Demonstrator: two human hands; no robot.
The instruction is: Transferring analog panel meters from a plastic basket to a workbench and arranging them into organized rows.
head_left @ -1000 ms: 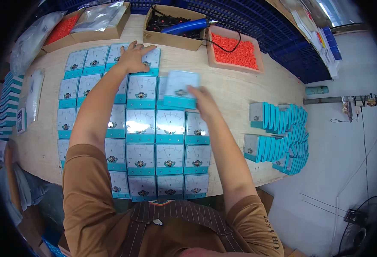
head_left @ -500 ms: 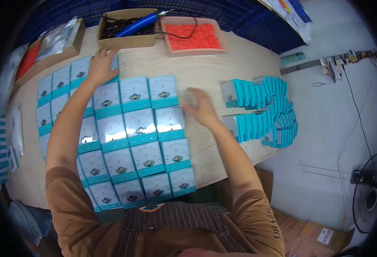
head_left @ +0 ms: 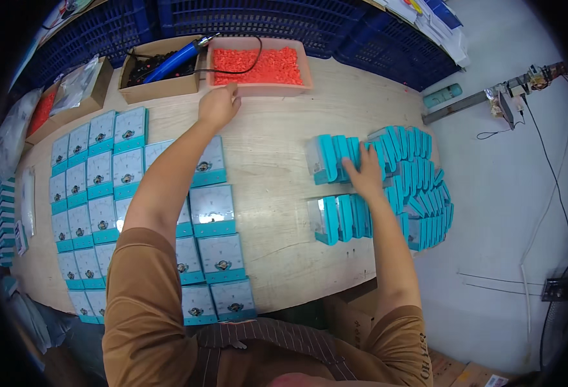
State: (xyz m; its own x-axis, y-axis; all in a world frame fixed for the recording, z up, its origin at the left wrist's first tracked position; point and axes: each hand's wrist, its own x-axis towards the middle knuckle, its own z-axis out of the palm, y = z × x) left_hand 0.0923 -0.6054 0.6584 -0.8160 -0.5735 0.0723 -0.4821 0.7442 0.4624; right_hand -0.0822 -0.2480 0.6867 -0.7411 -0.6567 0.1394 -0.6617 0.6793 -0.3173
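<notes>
Rows of flat panel meters (head_left: 213,216) with clear faces and turquoise lower bands lie face up on the left of the table. My left hand (head_left: 219,107) is beyond them, at the front edge of a pink bin (head_left: 277,91) of small red pieces. Its fingers are curled, and whatever they may hold is hidden. On the right, more turquoise-banded meters (head_left: 326,219) stand on edge in packed rows. My right hand (head_left: 366,174) is at the far row, thumb and fingers around the upright meters there.
A cardboard box (head_left: 161,93) beside the bin holds dark small parts and a blue corded electric screwdriver (head_left: 174,61). Another box (head_left: 97,91) with plastic bags stands farther left. Blue crates (head_left: 251,26) line the back. A wall-side metal bar (head_left: 458,109) carries wires.
My left hand has moved from the far meters right to the pink bin, its fingers now curled. My right hand has gone right to the upright meters. The whole view has shifted.
</notes>
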